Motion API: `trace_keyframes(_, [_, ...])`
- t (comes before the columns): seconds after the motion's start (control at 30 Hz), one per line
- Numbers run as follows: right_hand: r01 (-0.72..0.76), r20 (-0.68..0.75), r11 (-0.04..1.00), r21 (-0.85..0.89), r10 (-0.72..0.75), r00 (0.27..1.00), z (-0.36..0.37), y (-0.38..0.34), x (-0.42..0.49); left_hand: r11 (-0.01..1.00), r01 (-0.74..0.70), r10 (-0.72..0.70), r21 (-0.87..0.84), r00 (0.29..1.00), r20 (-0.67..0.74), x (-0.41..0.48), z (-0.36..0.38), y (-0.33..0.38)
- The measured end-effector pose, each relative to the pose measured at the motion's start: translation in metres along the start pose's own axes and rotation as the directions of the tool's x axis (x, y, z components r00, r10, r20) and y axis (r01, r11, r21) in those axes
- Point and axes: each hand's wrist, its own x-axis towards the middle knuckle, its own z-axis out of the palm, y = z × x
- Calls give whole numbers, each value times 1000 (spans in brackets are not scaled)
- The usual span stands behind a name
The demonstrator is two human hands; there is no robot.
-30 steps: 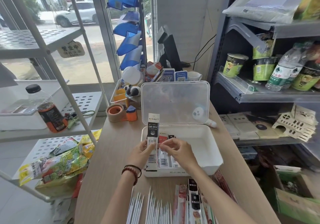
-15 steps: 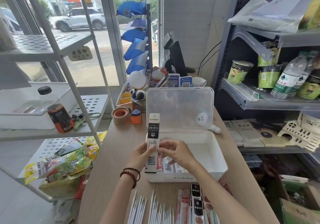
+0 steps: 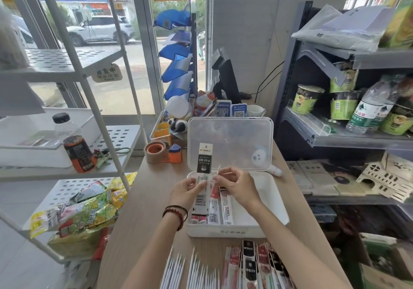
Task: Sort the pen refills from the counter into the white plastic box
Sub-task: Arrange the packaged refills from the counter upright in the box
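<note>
The white plastic box point(image 3: 271, 201) sits open on the wooden counter, its clear lid point(image 3: 232, 141) standing upright behind it. Several refill packs point(image 3: 214, 212) lie in its left part. My left hand point(image 3: 186, 191) holds a black-and-white refill pack point(image 3: 204, 159) upright over the box's left side. My right hand point(image 3: 234, 182) pinches the pack's edge, or a thin refill at it, just to the right. Loose white refills point(image 3: 196, 273) and more packs point(image 3: 252, 266) lie on the counter in front of the box.
A tape roll point(image 3: 155, 152) and an orange sharpener point(image 3: 175, 153) stand left of the lid. A desk organiser point(image 3: 163, 130) and a monitor point(image 3: 225, 78) are behind. A white rack point(image 3: 89, 101) with snacks is left, a grey shelf point(image 3: 348, 137) right.
The view has shifted slightly. Both hands stay on the upright pack over the box; my right hand has risen a little and now pinches at the pack's right edge.
</note>
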Motion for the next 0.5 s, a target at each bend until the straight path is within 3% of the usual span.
trace_keyframes(0.13, [2,-75,964,-265,-23,997,-36,17,8,1000,25,-25,4,999,37,2,16,2])
trace_keyframes(0.27, [-64,-67,778,-625,28,997,-71,53,6,998,13,-19,62,996,88,-2,35,3])
trace_keyframes(0.4, [-90,-31,646,-758,103,994,-73,72,6,995,14,-24,95,994,107,3,42,2])
trace_keyframes(0.5, [-81,45,627,-775,182,982,-72,79,10,997,14,-26,74,987,156,5,44,3])
